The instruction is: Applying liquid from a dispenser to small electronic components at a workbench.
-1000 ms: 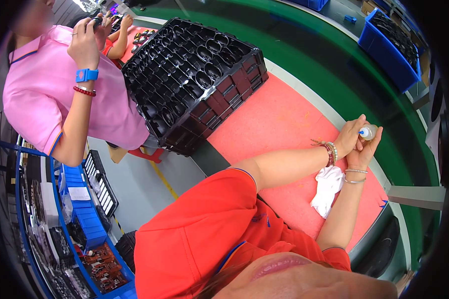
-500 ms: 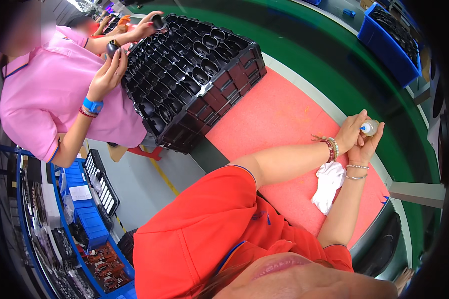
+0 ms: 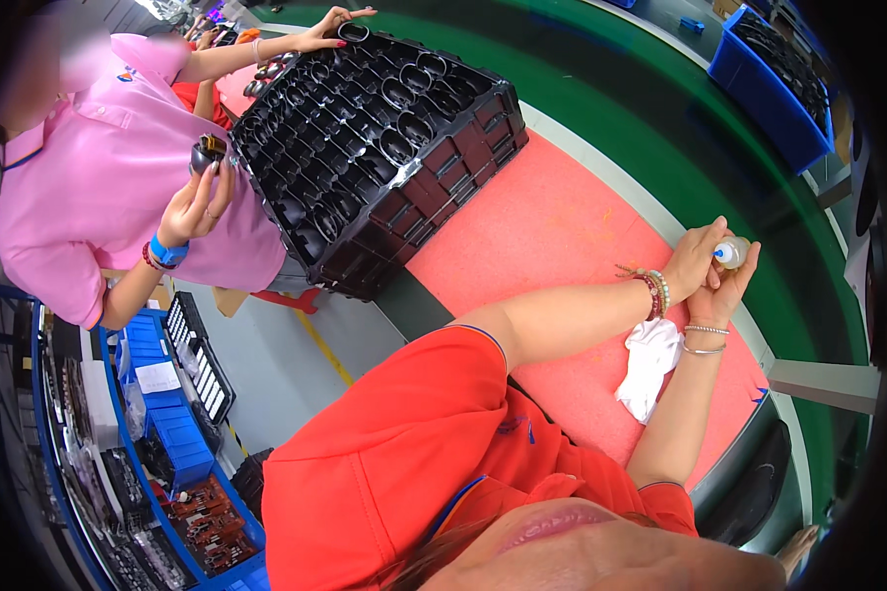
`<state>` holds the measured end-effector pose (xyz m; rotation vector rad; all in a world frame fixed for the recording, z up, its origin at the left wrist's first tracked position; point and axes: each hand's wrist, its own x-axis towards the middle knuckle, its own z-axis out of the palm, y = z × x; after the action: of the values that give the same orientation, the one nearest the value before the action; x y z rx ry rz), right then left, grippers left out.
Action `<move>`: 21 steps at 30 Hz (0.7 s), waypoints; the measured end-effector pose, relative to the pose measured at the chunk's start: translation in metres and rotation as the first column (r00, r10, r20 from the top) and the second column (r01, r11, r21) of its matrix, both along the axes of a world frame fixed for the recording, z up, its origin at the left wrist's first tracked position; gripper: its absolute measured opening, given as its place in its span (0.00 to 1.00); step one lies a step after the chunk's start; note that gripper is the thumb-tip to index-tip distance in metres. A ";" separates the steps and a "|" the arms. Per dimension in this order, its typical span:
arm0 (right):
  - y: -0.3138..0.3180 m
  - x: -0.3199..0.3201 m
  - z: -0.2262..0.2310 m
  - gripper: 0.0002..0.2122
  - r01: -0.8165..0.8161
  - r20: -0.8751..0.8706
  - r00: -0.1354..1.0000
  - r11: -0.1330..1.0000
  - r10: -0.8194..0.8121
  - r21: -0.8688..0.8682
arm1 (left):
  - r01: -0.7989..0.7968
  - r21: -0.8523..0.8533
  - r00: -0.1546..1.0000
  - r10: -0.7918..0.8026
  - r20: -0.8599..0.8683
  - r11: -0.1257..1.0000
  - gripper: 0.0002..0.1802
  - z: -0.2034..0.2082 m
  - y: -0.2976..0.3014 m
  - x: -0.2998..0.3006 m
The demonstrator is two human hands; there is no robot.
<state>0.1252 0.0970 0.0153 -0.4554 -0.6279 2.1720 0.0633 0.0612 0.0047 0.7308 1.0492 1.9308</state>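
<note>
A small clear bottle (image 3: 735,252) with a white cap and blue tip lies between my hands, above the far right of the red tabletop (image 3: 572,222). My right hand (image 3: 721,300) is closed around the bottle, its fingers along the far side. Close against it, my left hand (image 3: 692,260) is curled beside the blue tip. Its palm side is turned away, so anything inside is hidden. A crumpled white cloth (image 3: 648,366) rests on the tabletop between my forearms.
Left on the table stands a black crate (image 3: 443,182) filled with black curved parts. Beyond it, a person in pink holds a black part (image 3: 208,153). A green strip (image 3: 650,128) runs behind the table. A blue bin (image 3: 767,89) stands far right, a shelf (image 3: 182,443) lower left.
My hands and the bottle stay in place. The person in pink has lowered the near hand with its part; the other hand, earlier holding a black part, now has its fingers spread over the crate.
</note>
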 end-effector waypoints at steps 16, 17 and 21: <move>0.003 -0.003 0.001 0.17 -0.004 0.012 1.000 1.000 0.003 0.004 | 0.007 -0.013 1.000 -0.007 -0.002 1.000 0.34 0.003 0.002 -0.003; 0.003 -0.002 0.001 0.17 -0.004 0.011 1.000 1.000 0.004 0.004 | 0.007 -0.013 1.000 -0.007 -0.003 1.000 0.34 0.002 0.002 -0.003; 0.003 0.001 -0.004 0.17 -0.004 -0.001 1.000 1.000 0.004 -0.003 | 0.012 -0.018 1.000 -0.012 -0.003 1.000 0.34 0.003 -0.001 -0.001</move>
<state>0.1257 0.1004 0.0113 -0.4546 -0.6260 2.1773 0.0623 0.0601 0.0078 0.7285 1.0600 1.9081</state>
